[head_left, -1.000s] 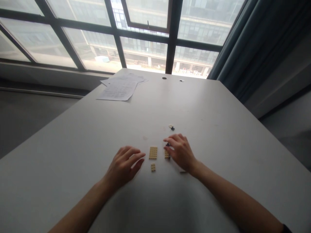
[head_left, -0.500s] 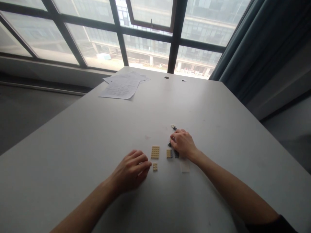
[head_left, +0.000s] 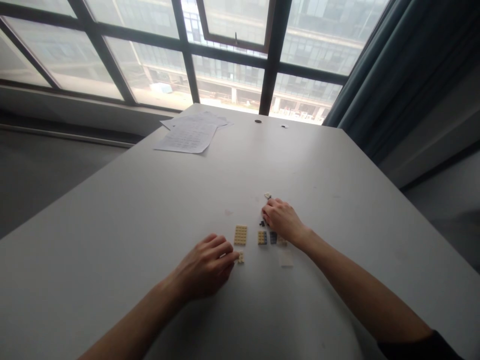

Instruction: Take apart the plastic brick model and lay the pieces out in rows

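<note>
My left hand (head_left: 206, 266) rests low over the table, with its index finger stretched out and its thumb apart below. That fingertip reaches the edge of a small tan toy-brick plate (head_left: 241, 258); whether it presses on it is unclear. Just beyond lies a larger tan studded plate (head_left: 240, 235). My right hand (head_left: 282, 218) is curled, fingertips down among small pieces, and hides what it may hold. A small black piece (head_left: 262, 223) lies beside its fingers, and a whitish piece (head_left: 267, 195) lies past them. Below it are a tan-and-grey brick (head_left: 262, 237) and a dark grey brick (head_left: 273, 237).
A pale flat square (head_left: 286, 259) lies near my right wrist. Printed sheets (head_left: 189, 134) are spread at the far left of the white table (head_left: 150, 210). Two round holes, one a cable grommet (head_left: 258, 121), mark the far edge, before windows and a dark curtain (head_left: 378, 75).
My left hand has moved slightly right, its index fingertip now over the edge of the small tan plate. My right hand has shifted a little, uncovering more of the dark grey brick.
</note>
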Demonstrator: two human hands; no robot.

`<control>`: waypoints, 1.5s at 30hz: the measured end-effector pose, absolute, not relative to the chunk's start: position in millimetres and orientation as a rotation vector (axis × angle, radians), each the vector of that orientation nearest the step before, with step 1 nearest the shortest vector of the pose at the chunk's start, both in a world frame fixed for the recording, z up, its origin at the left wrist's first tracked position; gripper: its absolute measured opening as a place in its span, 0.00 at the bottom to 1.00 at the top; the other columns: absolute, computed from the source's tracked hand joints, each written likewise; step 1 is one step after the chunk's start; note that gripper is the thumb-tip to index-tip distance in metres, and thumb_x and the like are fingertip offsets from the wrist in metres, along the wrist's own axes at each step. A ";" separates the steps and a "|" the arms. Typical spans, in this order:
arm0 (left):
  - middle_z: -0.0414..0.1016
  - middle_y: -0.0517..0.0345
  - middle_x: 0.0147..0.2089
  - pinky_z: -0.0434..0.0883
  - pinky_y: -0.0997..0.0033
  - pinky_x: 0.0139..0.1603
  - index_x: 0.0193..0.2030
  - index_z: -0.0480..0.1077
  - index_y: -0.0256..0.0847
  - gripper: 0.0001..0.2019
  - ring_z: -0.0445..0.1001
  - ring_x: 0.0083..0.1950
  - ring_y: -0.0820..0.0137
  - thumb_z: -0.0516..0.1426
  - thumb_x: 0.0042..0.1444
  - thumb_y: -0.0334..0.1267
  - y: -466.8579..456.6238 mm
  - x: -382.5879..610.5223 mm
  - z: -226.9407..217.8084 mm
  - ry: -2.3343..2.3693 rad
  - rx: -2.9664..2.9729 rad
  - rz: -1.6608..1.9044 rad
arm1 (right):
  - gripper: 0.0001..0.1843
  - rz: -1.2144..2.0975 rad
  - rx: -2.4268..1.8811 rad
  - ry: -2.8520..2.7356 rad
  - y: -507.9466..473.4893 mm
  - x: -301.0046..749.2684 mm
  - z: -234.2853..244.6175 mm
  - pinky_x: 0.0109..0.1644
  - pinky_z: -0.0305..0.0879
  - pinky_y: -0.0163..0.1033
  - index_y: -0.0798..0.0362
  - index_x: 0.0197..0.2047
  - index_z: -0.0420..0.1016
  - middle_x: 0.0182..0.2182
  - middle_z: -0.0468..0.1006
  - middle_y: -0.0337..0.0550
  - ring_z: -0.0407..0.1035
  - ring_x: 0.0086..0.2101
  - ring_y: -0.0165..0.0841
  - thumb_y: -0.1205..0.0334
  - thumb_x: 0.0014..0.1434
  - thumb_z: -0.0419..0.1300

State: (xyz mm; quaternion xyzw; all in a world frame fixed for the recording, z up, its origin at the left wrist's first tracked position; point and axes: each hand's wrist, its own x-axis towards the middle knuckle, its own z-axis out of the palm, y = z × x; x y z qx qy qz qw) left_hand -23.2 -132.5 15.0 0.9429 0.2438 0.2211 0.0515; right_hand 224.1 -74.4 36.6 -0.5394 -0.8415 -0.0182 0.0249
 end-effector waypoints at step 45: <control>0.69 0.56 0.34 0.62 0.64 0.39 0.42 0.70 0.43 0.09 0.65 0.36 0.68 0.53 0.57 0.30 -130.9 -28.0 14.7 0.720 2.879 0.629 | 0.06 0.080 -1.360 -2.579 -167.2 185.7 24.4 0.46 0.54 0.43 0.52 0.36 0.71 0.37 0.74 0.43 0.63 0.43 0.38 0.60 0.63 0.57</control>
